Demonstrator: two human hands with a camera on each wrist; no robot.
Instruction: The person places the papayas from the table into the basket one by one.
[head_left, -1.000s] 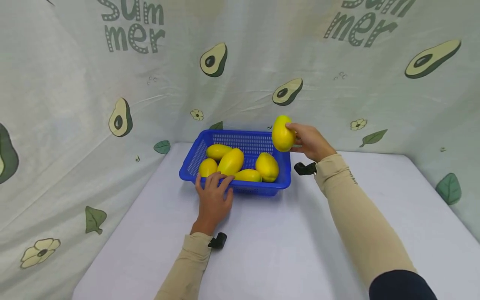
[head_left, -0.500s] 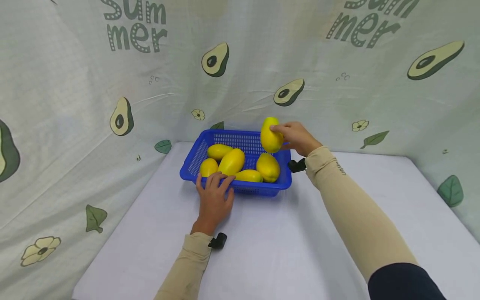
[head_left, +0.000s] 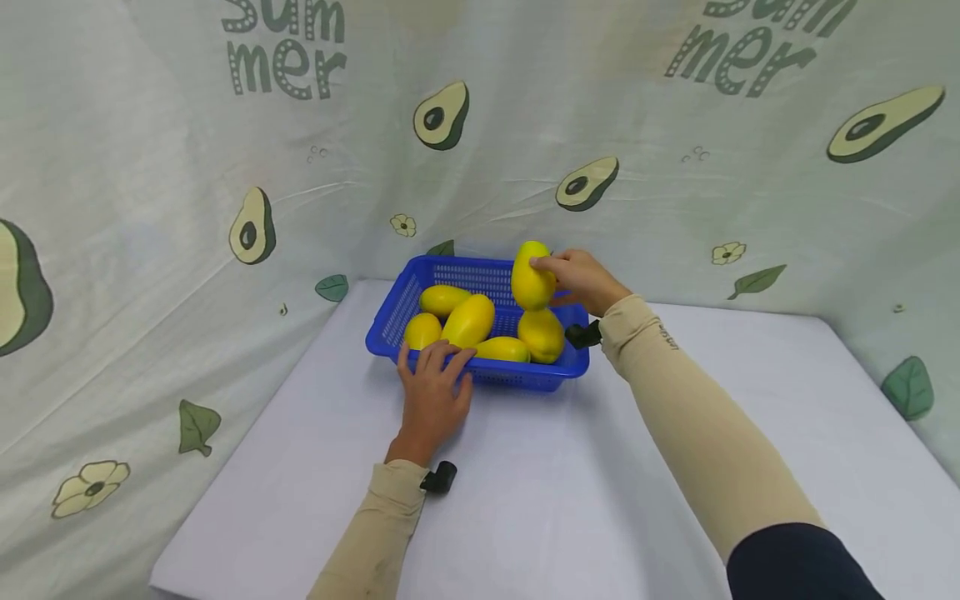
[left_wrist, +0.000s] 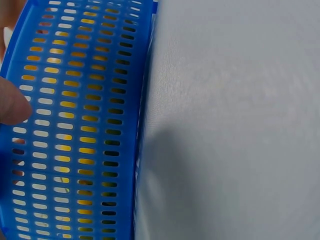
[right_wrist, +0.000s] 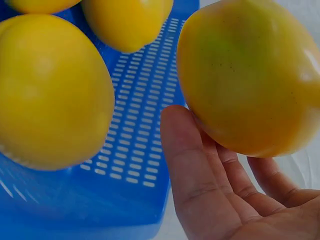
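Observation:
A blue plastic basket (head_left: 519, 379) with slotted walls stands on the white table, holding several yellow mangoes (head_left: 469, 320). Over its back right part, my right hand (head_left: 587, 282) holds another mango (head_left: 531, 287), thumb on the near side and fingers behind. In the right wrist view this mango (right_wrist: 245, 75) shows a greenish patch, and one mango (right_wrist: 50, 95) lies below it in the basket. My left hand (head_left: 432, 402) grips the basket's front rim, fingers hooked over it. In the left wrist view its thumb (left_wrist: 12, 105) lies against the outside of the slotted wall.
White cloth covers the table (head_left: 337, 500). Behind it hangs a pale curtain (head_left: 495, 117) printed with avocados, leaves and lettering. Small black devices sit at both wrists, one a wrist camera (head_left: 441, 478) on the left sleeve.
My right hand has carried the mango leftward and slightly down, from the basket's right corner to above its inside. My left hand keeps its place on the front rim.

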